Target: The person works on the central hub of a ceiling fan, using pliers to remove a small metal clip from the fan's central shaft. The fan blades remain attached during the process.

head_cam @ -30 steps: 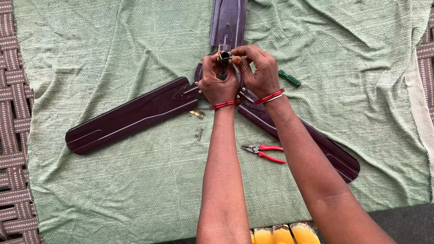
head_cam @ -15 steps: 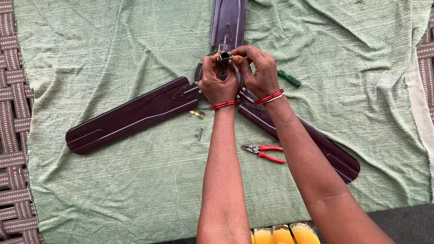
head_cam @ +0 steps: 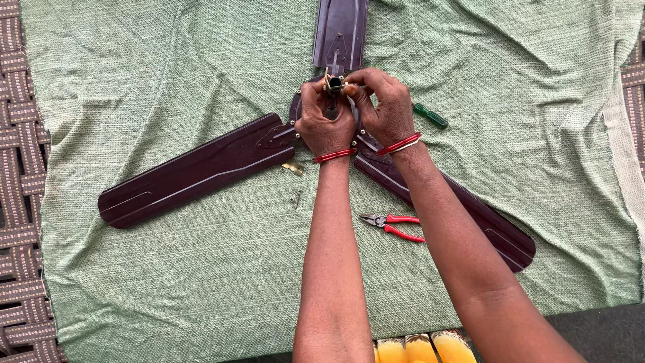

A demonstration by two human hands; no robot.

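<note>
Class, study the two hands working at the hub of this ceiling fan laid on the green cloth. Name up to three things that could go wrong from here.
1. The small screws and brass piece lie loose on the wrinkled green cloth; a nudge might lose them in its folds.
2. The right forearm hovers over the red-handled pliers; lowering it could knock them.
3. Left hand and right hand crowd the hub's central shaft; fingers could get pinched.

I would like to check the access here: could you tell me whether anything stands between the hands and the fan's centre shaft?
Nothing visible does. The left hand and right hand are already closed around the shaft at the ceiling fan hub. The red-handled pliers, green screwdriver and loose screws lie apart on the green cloth.
</note>
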